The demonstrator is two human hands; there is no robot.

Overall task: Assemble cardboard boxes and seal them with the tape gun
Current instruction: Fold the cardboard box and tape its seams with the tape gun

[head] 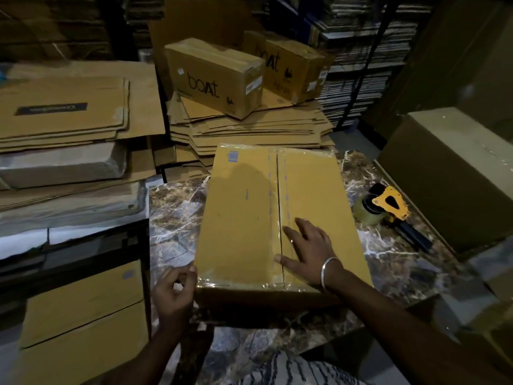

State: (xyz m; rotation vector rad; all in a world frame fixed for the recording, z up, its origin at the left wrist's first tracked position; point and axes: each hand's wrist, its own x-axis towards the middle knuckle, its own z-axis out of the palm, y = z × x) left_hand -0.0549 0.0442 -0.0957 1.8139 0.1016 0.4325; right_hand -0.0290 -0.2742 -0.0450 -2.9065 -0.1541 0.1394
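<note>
Low in the frame, the left hand [175, 294] curls its fingers at the near left corner of the box [244, 207], apparently pinching clear tape. The right hand [306, 250] lies flat, fingers spread, on the glossy taped centre seam. The brown cardboard box sits mid-frame on the marbled table [388, 262]; the yellow tape gun [388, 208] lies well right of the hands

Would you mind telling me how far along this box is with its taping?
Done: clear tape covers the centre seam of the cardboard box, and the tape gun lies on the marble table. In hand: the right hand presses the tape flat; the left hand touches the box's near corner. Left: the flattened cardboard stack behind.
</note>
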